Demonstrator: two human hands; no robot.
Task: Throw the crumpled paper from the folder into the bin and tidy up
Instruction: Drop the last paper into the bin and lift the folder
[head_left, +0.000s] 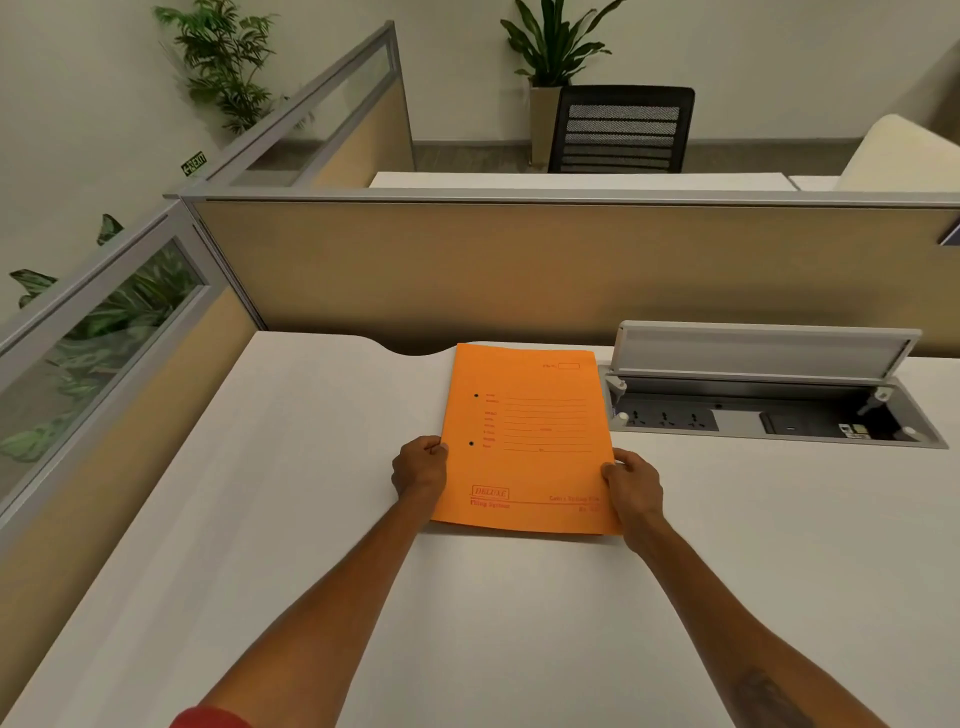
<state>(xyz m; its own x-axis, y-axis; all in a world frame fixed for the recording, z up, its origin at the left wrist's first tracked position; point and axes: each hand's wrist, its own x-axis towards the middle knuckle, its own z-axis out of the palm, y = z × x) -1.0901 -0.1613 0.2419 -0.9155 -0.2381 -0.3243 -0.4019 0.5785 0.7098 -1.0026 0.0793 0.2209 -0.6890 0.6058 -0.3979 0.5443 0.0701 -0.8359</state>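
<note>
An orange paper folder (524, 441) with red printing lies closed and flat on the white desk (260, 519). My left hand (420, 467) grips its left edge near the lower punch hole. On the opposite side my right hand (631, 486) holds the right edge, fingers curled over it. No crumpled paper and no bin are in view.
An open cable box (769, 410) with sockets and a raised lid is sunk into the desk right of the folder. Tan partition walls (519, 270) close the desk at the back and left. A black chair (621, 130) and plants stand beyond.
</note>
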